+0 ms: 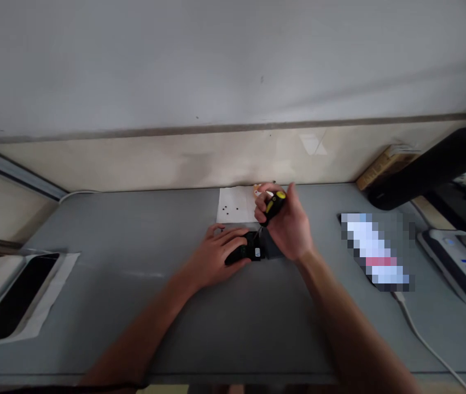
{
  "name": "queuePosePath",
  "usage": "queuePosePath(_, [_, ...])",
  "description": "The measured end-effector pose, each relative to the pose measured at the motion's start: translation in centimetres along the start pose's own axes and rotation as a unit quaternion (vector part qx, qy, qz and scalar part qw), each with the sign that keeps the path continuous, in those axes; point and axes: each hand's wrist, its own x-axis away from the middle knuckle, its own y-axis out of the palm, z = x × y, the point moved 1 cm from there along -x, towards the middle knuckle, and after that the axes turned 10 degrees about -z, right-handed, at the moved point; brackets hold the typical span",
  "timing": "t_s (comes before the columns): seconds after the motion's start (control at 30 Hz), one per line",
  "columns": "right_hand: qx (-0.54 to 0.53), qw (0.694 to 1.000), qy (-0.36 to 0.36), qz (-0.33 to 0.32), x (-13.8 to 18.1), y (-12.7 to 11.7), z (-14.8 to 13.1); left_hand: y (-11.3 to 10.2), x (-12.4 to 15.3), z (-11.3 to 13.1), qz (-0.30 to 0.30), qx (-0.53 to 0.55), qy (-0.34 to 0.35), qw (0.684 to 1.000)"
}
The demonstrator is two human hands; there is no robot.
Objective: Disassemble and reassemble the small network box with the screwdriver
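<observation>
Resting mid-surface point(134, 284), the black device point(250, 253) lies clamped under the left grip point(219, 256). At its one o'clock, the right grip point(288, 229) is closed around a yellow-black screwdriver point(274, 207). White paper point(233, 203) lies at twelve o'clock.

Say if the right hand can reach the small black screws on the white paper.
Probably yes: the right hand hovers beside the white paper sheet, nothing blocks the small black screws, but its fingers hold a yellow-and-black screwdriver.

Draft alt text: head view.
The left hand rests on a small black device on a grey desk while the right hand grips a black-and-yellow tool handle above it. Small dark screws lie on a white paper sheet behind.
</observation>
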Motion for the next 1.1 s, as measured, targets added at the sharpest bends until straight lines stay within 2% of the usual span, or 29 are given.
queuePosePath(0.1, [-0.024,0.999,0.013,-0.019,0.19,-0.08,-0.36,0.0,-0.02,0.09,0.007,-0.002,0.008,1.0])
queuePosePath(0.23, [-0.032,0.999,0.014,0.005,0.5,-0.48,-0.52,-0.02,-0.02,0.15,0.017,-0.018,0.018,1.0])
queuePosePath(0.4, [0.054,0.998,-0.002,0.038,0.25,-0.45,-0.04,-0.04,-0.02,0.16,0.025,-0.021,0.027,0.999])
queuePosePath(0.63, [-0.013,1.0,0.012,-0.019,0.32,-0.26,-0.57,-0.02,0.04,0.09,0.023,-0.021,0.018,0.999])
queuePosePath(0.8, [0.037,0.999,0.018,-0.003,0.55,-0.34,-0.4,-0.03,0.0,0.06,0.01,-0.021,0.012,1.0])
queuePosePath(0.9, [0.072,0.997,-0.003,0.009,0.42,-0.18,-0.12,-0.03,0.0,0.03,0.015,-0.019,0.02,1.0])
queuePosePath(1.1, [0.035,0.999,0.005,-0.034,0.29,-0.46,-0.22,-0.05,0.05,0.03,0.016,-0.017,0.016,1.0])
